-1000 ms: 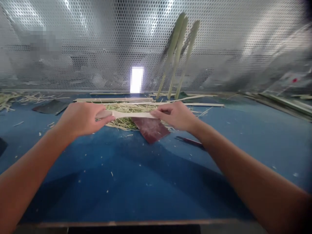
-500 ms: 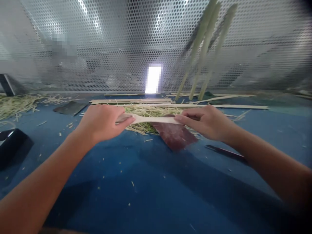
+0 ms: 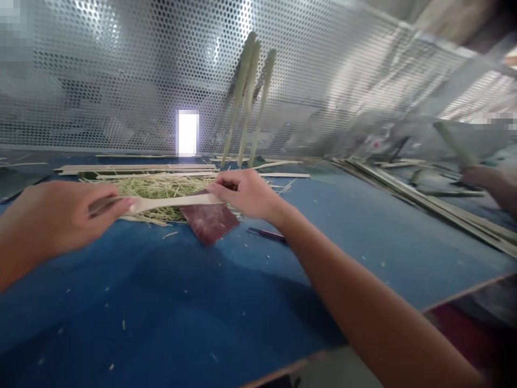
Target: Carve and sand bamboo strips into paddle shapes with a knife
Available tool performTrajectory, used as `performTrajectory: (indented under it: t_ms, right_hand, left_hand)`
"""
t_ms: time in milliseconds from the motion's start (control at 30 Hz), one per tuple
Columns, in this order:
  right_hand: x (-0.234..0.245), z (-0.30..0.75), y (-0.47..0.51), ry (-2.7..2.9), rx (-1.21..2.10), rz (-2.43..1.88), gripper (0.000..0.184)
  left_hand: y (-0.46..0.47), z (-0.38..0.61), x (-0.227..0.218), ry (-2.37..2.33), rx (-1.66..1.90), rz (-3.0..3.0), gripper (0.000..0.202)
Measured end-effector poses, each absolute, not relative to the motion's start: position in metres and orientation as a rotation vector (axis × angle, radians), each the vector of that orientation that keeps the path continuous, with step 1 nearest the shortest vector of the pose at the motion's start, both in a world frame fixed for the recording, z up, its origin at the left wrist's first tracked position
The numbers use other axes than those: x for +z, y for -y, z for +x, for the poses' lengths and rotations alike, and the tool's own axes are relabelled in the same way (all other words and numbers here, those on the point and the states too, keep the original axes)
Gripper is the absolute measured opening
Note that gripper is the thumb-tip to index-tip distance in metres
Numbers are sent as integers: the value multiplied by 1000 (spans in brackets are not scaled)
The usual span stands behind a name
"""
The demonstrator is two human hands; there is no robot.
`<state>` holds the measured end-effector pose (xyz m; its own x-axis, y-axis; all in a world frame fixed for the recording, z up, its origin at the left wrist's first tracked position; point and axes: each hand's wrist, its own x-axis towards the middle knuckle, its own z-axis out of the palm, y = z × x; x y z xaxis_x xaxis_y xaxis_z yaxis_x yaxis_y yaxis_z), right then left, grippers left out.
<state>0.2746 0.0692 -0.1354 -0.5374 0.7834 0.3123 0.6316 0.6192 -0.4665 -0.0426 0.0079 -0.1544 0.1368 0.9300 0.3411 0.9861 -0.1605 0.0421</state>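
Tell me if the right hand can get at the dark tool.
Likely yes: the right hand is close to the dark tool, with only blue bench top between them, though it would first have to release the pale wooden strip.

We've got a blue bench [image 3: 161, 302] w/ bamboo shavings [image 3: 157, 191] heaped left of the R grip [image 3: 246, 194], maroon sandpaper [image 3: 210, 222] just below it, long bamboo strips [image 3: 133, 168] beyond, & a slim dark tool [image 3: 266, 235] below-right.
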Motion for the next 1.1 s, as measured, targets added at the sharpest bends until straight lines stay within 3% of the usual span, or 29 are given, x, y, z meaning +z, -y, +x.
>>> performTrajectory:
  t_ms: [167,267,333,667,1100]
  right_hand:
    - [-105,307,-86,2043,281,-1268,44]
    - [-95,339,-93,2121,341,-1275,29]
    - [-98,359,-88,2243,340,-1374,39]
    - [-163,381,-15,2635,106,-1560,29]
    - [-138,394,-1,2621,123,-1709,36]
  left_hand:
    - [-6,-39,-152,1956,-297,-2102,56]
    - [-1,-34,-141,1982,-312,-2118,53]
    - [3,-31,-134,1961,-290,-2129,51]
    - [23,-30,-111,1909,-287,-2203,52]
    - [49,-88,-62,2189,-611,-2034,52]
